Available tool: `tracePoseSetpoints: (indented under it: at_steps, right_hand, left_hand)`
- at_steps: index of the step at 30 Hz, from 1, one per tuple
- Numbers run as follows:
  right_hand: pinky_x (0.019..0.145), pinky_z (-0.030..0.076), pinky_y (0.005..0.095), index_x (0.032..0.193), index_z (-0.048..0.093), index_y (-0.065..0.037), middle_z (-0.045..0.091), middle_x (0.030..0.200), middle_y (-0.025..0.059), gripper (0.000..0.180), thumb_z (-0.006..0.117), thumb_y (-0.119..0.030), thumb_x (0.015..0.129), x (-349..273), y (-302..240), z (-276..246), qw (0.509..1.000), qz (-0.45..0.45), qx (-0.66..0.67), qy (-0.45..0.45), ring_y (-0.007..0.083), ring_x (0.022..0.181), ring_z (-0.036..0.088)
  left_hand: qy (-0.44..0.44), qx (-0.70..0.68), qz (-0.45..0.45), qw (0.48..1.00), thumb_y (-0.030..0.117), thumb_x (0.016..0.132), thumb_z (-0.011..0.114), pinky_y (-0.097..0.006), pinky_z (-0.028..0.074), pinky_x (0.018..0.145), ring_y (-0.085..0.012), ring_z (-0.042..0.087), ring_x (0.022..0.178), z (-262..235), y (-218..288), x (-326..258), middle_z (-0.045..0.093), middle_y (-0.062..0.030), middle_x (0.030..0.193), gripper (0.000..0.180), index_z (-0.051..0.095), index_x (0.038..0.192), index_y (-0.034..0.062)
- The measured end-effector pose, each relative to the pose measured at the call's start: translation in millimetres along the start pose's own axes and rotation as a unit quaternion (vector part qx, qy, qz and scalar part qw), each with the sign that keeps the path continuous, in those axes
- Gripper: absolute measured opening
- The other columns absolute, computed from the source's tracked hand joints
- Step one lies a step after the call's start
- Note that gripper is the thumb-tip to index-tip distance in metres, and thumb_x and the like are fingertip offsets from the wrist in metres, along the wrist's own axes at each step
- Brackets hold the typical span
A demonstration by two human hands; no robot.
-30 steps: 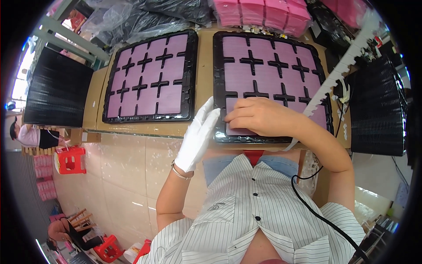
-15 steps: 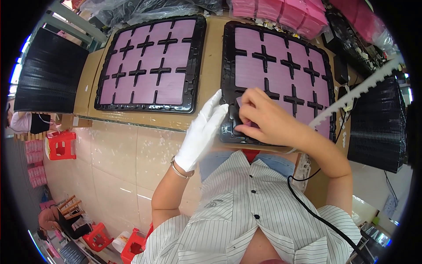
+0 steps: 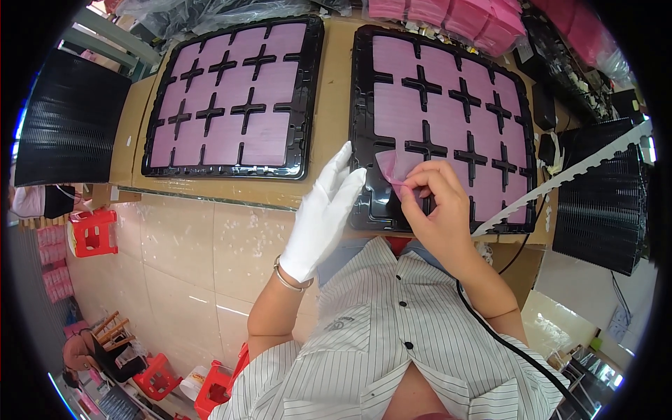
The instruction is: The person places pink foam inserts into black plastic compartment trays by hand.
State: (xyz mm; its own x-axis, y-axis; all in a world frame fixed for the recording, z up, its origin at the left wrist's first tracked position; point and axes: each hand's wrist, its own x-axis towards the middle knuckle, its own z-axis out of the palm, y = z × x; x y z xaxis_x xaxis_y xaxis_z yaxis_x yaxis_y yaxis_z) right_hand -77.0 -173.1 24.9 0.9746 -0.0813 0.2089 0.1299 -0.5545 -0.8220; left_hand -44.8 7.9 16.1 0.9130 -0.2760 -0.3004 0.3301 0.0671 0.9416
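A black plastic tray [image 3: 362,87] with raised cross-shaped ribs lies before me, thin pink sheets filling its compartments. My bare right hand [image 3: 444,213] pinches the corner of one thin pink sheet [image 3: 388,164] at the near left compartment. That sheet is lifted and crumpled, and glossy black tray floor shows beneath it. In a white glove, my left hand [image 3: 319,217] rests along the tray's left edge, fingers stretched out and holding nothing. To the left lies a second black tray [image 3: 308,94], its pink sheets flat in the compartments.
A tall stack of black trays [image 3: 73,119] stands at the far left, another black stack [image 3: 598,203] at the right. A white serrated strip [image 3: 574,170] slants past my right wrist. Pink packages [image 3: 448,21] sit behind. Red stools [image 3: 94,232] stand on the floor, lower left.
My right hand has turned and pulled slightly right, raising the pink sheet's corner out of the compartment. The left hand stays at the tray's edge, and the view has shifted slightly.
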Motion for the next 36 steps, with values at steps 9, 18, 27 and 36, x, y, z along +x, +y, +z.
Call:
tracePoseSetpoints:
  at_steps: [9,18,27,36]
  right_hand:
    - [0.061,0.046,0.0287,0.082,0.057,0.000,0.061,0.084,0.0078,0.010,0.064,0.001,0.075,6,1,1,1.000,0.007,0.009,0.017,0.0196,0.069,0.055]
    - [0.064,0.045,0.0278,0.089,0.056,-0.001,0.060,0.084,0.0059,0.018,0.070,-0.007,0.079,1,6,-2,0.992,0.103,0.069,0.010,0.0164,0.070,0.054]
    - [0.080,0.046,0.0374,0.101,0.056,0.000,0.052,0.106,0.0134,0.045,0.082,-0.016,0.069,-7,-14,-10,0.992,-0.053,-0.114,-0.033,0.0318,0.097,0.051]
    - [0.095,0.037,0.0490,0.113,0.064,-0.003,0.052,0.129,0.0171,0.041,0.070,-0.024,0.079,-17,-13,-9,0.955,-0.174,-0.219,-0.100,0.0370,0.117,0.048]
  left_hand:
    - [0.016,0.017,-0.004,1.000,0.024,0.100,0.053,-0.027,0.044,0.095,-0.0139,0.056,0.111,2,3,-2,0.059,-0.0169,0.127,0.056,0.033,0.147,0.0018]
    - [0.023,0.035,-0.011,0.999,0.026,0.100,0.052,-0.027,0.044,0.095,-0.0142,0.056,0.111,3,5,-2,0.059,-0.0165,0.127,0.056,0.034,0.147,0.0021]
    - [0.020,0.014,-0.039,0.999,0.024,0.101,0.050,-0.028,0.040,0.101,-0.0158,0.051,0.120,5,15,-6,0.054,-0.0158,0.132,0.055,0.033,0.147,-0.0003]
    - [0.022,-0.019,-0.004,1.000,0.027,0.102,0.047,-0.021,0.041,0.095,-0.0082,0.051,0.113,6,3,-3,0.050,-0.0042,0.136,0.049,0.040,0.145,0.0035]
